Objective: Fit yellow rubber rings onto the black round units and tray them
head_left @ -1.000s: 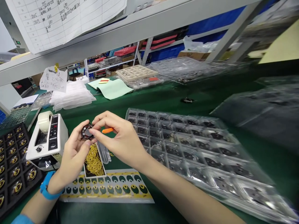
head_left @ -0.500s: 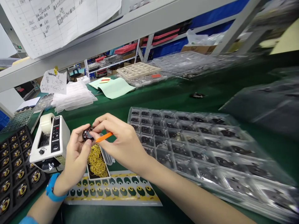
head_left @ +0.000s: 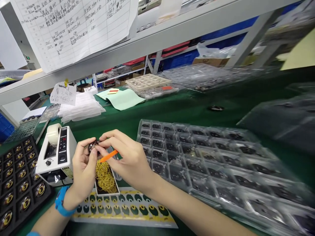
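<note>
Between thumb and fingers my left hand (head_left: 85, 164) grips a small dark round part (head_left: 93, 148). My right hand (head_left: 126, 157) pinches the part's right edge and also keeps an orange pointed stick (head_left: 109, 156) in its grasp. Below the hands is a white-edged box of yellow rings (head_left: 105, 178), partly covered by my left hand. It overlaps a sticker sheet (head_left: 133, 214) with yellow shapes and green cut-outs.
A white tape dispenser (head_left: 57, 154) stands left of my hands, beside a black tray (head_left: 18, 177) of round parts. Clear compartment trays (head_left: 197, 160) fill the right. Green paper (head_left: 125, 98) and white sheets (head_left: 80, 106) lie behind, under a grey shelf beam (head_left: 167, 31).
The whole view has shifted, so things appear slightly lower and further right. Both hands still hold the dark part, with the orange stick still in my right hand.
</note>
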### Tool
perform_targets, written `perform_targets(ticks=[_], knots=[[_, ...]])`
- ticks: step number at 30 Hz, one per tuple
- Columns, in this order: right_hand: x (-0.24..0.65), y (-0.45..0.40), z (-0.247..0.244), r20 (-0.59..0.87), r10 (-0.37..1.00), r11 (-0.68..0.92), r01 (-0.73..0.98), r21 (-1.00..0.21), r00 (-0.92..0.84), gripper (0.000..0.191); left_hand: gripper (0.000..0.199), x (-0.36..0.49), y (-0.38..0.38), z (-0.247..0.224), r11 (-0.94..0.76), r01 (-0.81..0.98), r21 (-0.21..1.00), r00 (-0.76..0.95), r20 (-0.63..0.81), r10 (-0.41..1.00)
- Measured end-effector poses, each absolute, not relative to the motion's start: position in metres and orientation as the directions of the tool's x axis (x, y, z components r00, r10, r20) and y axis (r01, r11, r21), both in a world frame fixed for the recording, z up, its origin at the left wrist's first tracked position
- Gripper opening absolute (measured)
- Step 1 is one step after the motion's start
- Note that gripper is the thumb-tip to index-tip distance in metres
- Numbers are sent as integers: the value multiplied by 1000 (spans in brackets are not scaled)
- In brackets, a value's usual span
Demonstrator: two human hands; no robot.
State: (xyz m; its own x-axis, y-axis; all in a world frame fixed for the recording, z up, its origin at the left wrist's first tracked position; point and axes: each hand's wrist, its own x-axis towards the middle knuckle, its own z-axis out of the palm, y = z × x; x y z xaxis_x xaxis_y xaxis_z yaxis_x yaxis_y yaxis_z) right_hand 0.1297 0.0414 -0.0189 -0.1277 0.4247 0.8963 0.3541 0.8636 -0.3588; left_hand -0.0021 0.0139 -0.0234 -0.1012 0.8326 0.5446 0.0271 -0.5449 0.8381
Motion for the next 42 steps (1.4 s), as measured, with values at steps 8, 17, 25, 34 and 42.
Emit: perform_targets(ticks=[8, 17, 25, 34, 42], knots=[[131, 41, -18, 925, 357, 873, 400, -280, -131, 13, 16, -2, 15, -26, -563, 7, 826, -102, 561, 822], [131, 39, -18, 964, 229, 877, 459, -144, -134, 10, 17, -1, 12, -28, -587, -37, 809, -107, 581, 807], [141, 42, -13, 819, 517, 838, 341, -425, -249, 8, 14, 1, 12, -29, -564, -45, 825, -49, 562, 826], [140, 63, -20, 865, 374, 875, 436, -210, -334, 11, 11, -27, 33, -13, -595, 572, 565, 228, 588, 776], [136, 38, -23, 937, -157, 792, 526, 308, -312, 16, 14, -22, 29, -1, -409, 241, 880, -40, 431, 902]])
